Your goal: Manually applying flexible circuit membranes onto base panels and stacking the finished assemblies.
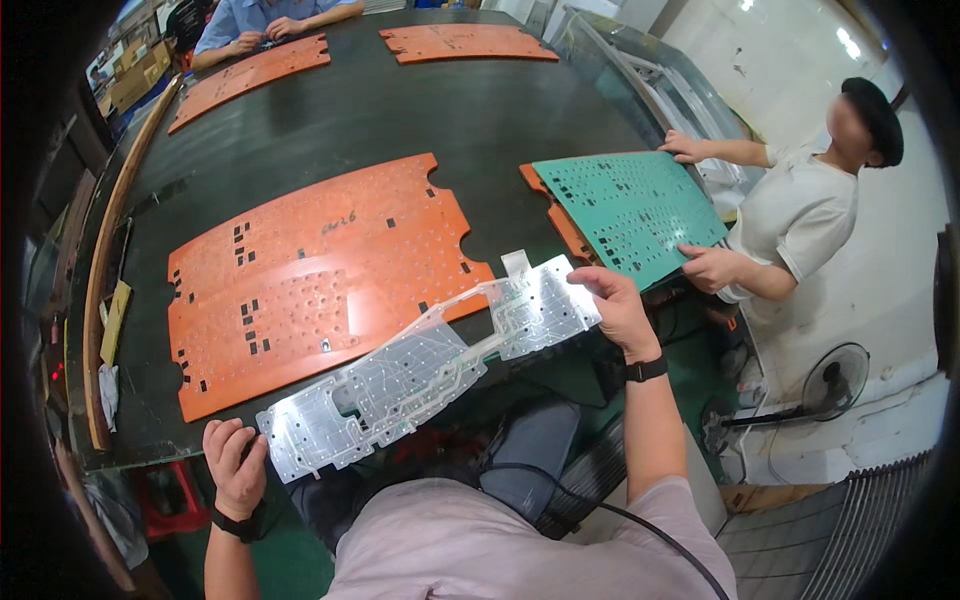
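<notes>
Between my two hands stretches a thin, translucent silvery membrane sheet with printed circuit traces, a cut-out and a short tail at its upper edge. My left hand pinches its lower left end. The upper right end is gripped by my right hand, thumb on top. The sheet slants over the table's near edge, in front of a large orange board. That board has rows of small holes, black rectangular marks and notched ends. The right part of the sheet comes close to the board's right corner.
At the right, a co-worker holds a green perforated panel over another orange board. Across the dark table lie more orange boards, with another person there. A wooden strip edges the left side; a fan stands right.
</notes>
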